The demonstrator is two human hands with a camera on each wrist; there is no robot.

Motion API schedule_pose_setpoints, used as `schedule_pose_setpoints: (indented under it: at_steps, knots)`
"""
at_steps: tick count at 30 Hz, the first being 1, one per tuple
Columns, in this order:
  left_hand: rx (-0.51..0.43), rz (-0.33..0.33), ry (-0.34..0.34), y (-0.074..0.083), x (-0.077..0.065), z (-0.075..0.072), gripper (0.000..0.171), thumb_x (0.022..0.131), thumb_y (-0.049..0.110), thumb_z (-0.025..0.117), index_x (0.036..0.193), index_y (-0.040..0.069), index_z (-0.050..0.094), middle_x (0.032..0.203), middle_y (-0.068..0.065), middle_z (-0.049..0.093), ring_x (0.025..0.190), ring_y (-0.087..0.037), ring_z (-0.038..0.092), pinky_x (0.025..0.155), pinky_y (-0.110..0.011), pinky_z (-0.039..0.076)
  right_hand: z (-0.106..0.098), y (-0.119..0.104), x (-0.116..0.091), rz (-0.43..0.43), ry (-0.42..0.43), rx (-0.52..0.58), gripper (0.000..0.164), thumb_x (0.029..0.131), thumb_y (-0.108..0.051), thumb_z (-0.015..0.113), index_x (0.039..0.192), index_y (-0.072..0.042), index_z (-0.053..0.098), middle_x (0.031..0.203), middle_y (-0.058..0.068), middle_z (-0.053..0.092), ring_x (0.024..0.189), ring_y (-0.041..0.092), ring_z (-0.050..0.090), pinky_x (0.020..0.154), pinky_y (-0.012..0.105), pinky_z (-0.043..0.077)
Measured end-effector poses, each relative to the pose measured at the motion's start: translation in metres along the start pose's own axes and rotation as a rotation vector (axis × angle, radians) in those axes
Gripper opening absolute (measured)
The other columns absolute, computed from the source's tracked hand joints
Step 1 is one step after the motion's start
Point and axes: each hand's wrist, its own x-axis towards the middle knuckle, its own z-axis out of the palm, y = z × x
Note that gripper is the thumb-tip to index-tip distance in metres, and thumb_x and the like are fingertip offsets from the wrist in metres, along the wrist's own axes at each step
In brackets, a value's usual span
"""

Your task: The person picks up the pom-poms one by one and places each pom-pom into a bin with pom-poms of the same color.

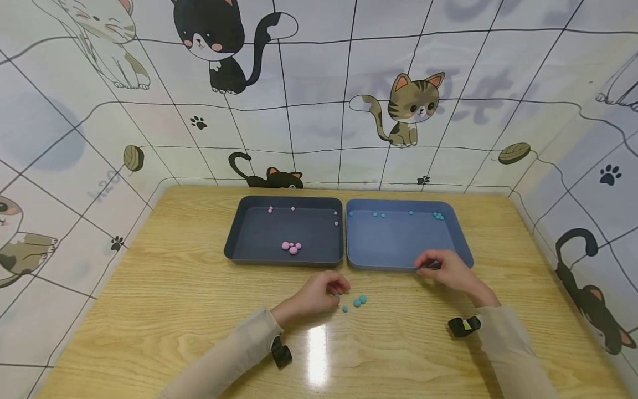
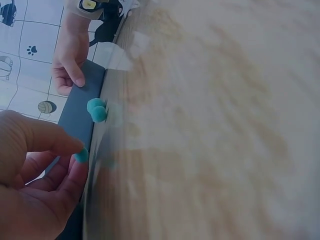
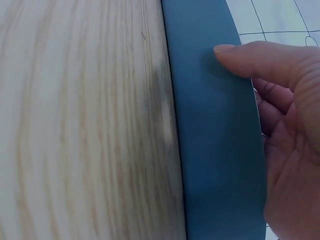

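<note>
My left hand (image 1: pixel 316 295) is low over the table in front of the trays, pinching a small teal ball (image 2: pixel 81 155) between thumb and fingers. Just right of it on the wood lie a smaller teal ball (image 1: pixel 345 309) and two larger, touching teal balls (image 1: pixel 360 301). At the front edge of the blue tray (image 1: pixel 389 244), my right hand (image 1: pixel 446 269) grips the rim. In the right wrist view its thumb presses the outer wall and the other fingers are behind the rim, partly hidden. Several small teal balls (image 1: pixel 438 216) lie along that tray's far side.
A dark grey tray (image 1: pixel 259 233) stands left of the blue one, their sides nearly touching. Pink balls (image 1: pixel 293 250) are clustered near its front, with several smaller ones along its back and right side. A cat-patterned cloth (image 1: pixel 319 127) surrounds the wooden table (image 1: pixel 189 288).
</note>
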Motion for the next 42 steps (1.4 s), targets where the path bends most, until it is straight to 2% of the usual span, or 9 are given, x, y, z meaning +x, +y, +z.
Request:
schedule_pose_setpoints:
  at_steps: [1, 5, 7, 9, 19, 29, 35, 42]
  knots:
    - [-0.009, -0.004, 0.007, 0.006, -0.001, -0.001, 0.03, 0.07, -0.019, 0.05, 0.093, -0.006, 0.064, 0.09, -0.015, 0.064, 0.081, -0.025, 0.06, 0.073, -0.026, 0.051, 0.0, -0.006, 0.0, 0.006, 0.002, -0.012, 0.01, 0.079, 0.005, 0.069, 0.083, -0.004, 0.067, 0.078, 0.007, 0.064, 0.073, 0.006, 0.056, 0.061, 0.024, 0.048]
    - [-0.047, -0.001, 0.027, 0.007, 0.0, -0.002, 0.028, 0.072, -0.019, 0.051, 0.094, -0.006, 0.064, 0.092, -0.015, 0.065, 0.082, -0.024, 0.06, 0.073, -0.025, 0.051, 0.002, -0.013, 0.001, 0.008, 0.011, -0.053, 0.012, 0.078, 0.008, 0.069, 0.082, -0.003, 0.067, 0.077, 0.005, 0.064, 0.072, 0.006, 0.055, 0.06, 0.024, 0.048]
    - [-0.068, 0.008, 0.041, 0.009, 0.002, -0.004, 0.028, 0.073, -0.019, 0.053, 0.095, -0.007, 0.064, 0.093, -0.016, 0.065, 0.082, -0.023, 0.06, 0.075, -0.025, 0.051, 0.003, -0.012, 0.001, 0.02, 0.015, -0.068, 0.012, 0.078, 0.007, 0.07, 0.082, -0.004, 0.067, 0.077, 0.004, 0.064, 0.072, 0.005, 0.055, 0.06, 0.025, 0.049]
    - [-0.077, 0.02, 0.051, 0.006, 0.004, -0.005, 0.025, 0.075, -0.016, 0.055, 0.096, -0.006, 0.065, 0.094, -0.016, 0.065, 0.083, -0.019, 0.06, 0.075, -0.023, 0.05, 0.004, -0.002, 0.001, 0.028, 0.016, -0.073, 0.011, 0.078, 0.004, 0.071, 0.082, -0.007, 0.067, 0.078, 0.0, 0.064, 0.072, 0.003, 0.055, 0.06, 0.024, 0.048]
    - [-0.158, 0.051, 0.066, 0.017, 0.018, -0.017, 0.024, 0.077, -0.019, 0.055, 0.098, -0.011, 0.062, 0.097, -0.024, 0.063, 0.088, -0.032, 0.06, 0.078, -0.023, 0.051, 0.005, 0.001, 0.001, 0.078, 0.019, -0.115, 0.011, 0.078, 0.001, 0.072, 0.081, -0.009, 0.068, 0.079, 0.007, 0.066, 0.073, 0.003, 0.055, 0.059, 0.024, 0.046]
    - [-0.256, -0.004, 0.102, 0.019, 0.039, -0.028, 0.021, 0.083, -0.013, 0.057, 0.103, -0.008, 0.061, 0.102, -0.027, 0.061, 0.094, -0.037, 0.059, 0.079, -0.026, 0.051, 0.005, -0.001, 0.002, 0.107, 0.025, -0.118, 0.008, 0.079, -0.001, 0.072, 0.081, -0.008, 0.068, 0.079, 0.008, 0.066, 0.073, 0.004, 0.055, 0.06, 0.024, 0.046]
    - [-0.297, -0.01, 0.13, 0.021, 0.055, -0.031, 0.02, 0.084, -0.012, 0.058, 0.103, -0.009, 0.061, 0.102, -0.027, 0.061, 0.094, -0.033, 0.06, 0.078, -0.026, 0.051, 0.005, -0.003, 0.002, 0.12, 0.032, -0.122, 0.011, 0.078, 0.0, 0.072, 0.081, -0.01, 0.068, 0.079, 0.001, 0.065, 0.072, 0.004, 0.054, 0.06, 0.024, 0.045]
    - [-0.359, -0.062, 0.165, 0.02, 0.074, -0.031, 0.021, 0.084, -0.011, 0.057, 0.104, -0.009, 0.06, 0.106, -0.029, 0.059, 0.092, -0.026, 0.06, 0.076, -0.026, 0.051, 0.005, -0.004, 0.002, 0.122, 0.035, -0.126, 0.011, 0.078, -0.001, 0.072, 0.08, -0.01, 0.068, 0.078, 0.0, 0.065, 0.073, 0.004, 0.054, 0.06, 0.024, 0.045]
